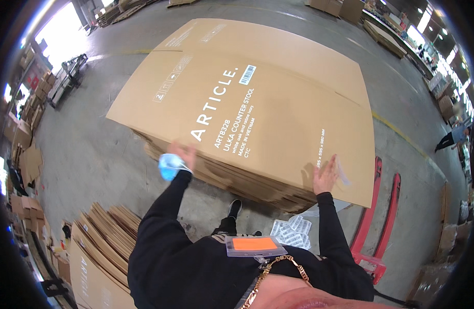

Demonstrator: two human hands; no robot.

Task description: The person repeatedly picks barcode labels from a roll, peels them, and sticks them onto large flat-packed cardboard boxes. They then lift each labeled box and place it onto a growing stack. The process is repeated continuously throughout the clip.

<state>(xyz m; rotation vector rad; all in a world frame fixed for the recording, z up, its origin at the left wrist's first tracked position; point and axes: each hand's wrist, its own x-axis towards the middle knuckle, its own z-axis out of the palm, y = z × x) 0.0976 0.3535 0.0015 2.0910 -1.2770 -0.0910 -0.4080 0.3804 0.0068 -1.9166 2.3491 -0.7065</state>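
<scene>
A large flattened cardboard box (278, 113) tops a tall stack of flattened boxes in front of me. White print and a small barcode sticker (247, 75) mark its upper face. At the near left edge is my left hand (183, 155), slightly blurred, its fingers loosely apart with nothing visible in them. A blue face mask (170, 166) hangs about that wrist. Toward the near right corner, my right hand (325, 176) lies on the cardboard with fingers stretched out. Beside it is a pale translucent strip (343, 171); whether the fingers touch it, I cannot tell.
Sheets of barcode labels (292, 232) lie by my right forearm, below the stack's near edge. Red pallet jack forks (386, 221) stretch along the right side. More flattened cardboard (100, 247) is stacked at lower left. A cart (67, 77) stands far left; another person (455, 135) is far right.
</scene>
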